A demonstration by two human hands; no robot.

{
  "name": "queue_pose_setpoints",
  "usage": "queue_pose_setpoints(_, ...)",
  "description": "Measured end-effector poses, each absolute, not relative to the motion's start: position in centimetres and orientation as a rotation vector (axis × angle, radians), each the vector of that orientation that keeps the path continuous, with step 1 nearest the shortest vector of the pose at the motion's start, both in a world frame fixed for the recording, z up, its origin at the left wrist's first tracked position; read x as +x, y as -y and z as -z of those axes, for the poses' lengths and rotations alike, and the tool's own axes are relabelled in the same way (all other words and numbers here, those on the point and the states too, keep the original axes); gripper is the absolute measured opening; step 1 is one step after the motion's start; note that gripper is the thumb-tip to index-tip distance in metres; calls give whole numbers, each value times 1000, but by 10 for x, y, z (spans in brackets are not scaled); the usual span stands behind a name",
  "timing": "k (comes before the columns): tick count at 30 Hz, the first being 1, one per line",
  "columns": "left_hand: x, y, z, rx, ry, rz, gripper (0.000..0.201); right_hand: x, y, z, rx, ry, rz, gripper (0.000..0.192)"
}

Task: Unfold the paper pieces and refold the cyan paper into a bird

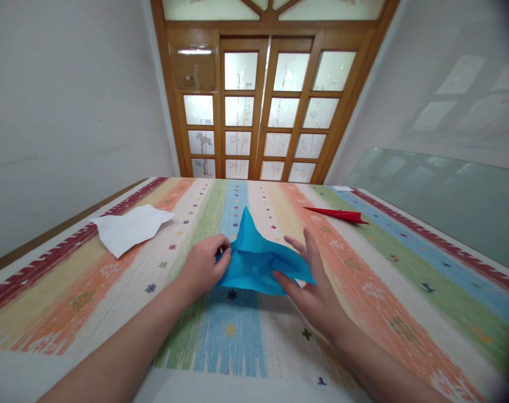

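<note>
A blue sheet of paper, creased to a point at its far end, is held just above the table between my hands. My left hand pinches its left edge between thumb and curled fingers. At the right edge, my right hand has its fingers spread behind the paper and its thumb on the near face. A red folded paper plane lies farther off to the right. To the left rests a creased white sheet of paper.
A striped tablecloth with small printed motifs covers the table. Beyond the far edge stand wooden doors with glass panes. A pale glass panel leans along the right wall, and a small white piece lies at the far right.
</note>
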State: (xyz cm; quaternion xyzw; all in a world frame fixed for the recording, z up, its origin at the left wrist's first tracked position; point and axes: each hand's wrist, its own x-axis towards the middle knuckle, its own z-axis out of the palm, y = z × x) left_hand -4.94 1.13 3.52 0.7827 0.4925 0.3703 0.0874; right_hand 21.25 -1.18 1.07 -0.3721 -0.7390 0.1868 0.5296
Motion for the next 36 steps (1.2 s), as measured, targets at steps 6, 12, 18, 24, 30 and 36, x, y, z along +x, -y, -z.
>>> queue_pose_setpoints(6,-41,-5,-30,2313,-1389,-1112,9,208,4,-3,-1065,1653,-746,30)
queue_pose_setpoints(12,-42,-6,-27,2295,-1360,-1149,8,213,-2,-4,-1234,1475,-784,26)
queue_pose_setpoints(18,-42,-7,-29,2194,-1310,-1216,9,222,-10,0,-1370,1448,-788,28)
queue_pose_setpoints(24,-45,-10,-30,1962,-1236,-1269,11,225,-15,2,-1382,1427,-875,26)
queue_pose_setpoints(30,-50,-16,-33,1785,-1145,-1323,13,226,-16,-2,-1359,1415,-865,28)
queue_pose_setpoints(36,-58,-25,-34,1545,-1125,-1368,16,230,-22,-1,-1328,1426,-1109,41)
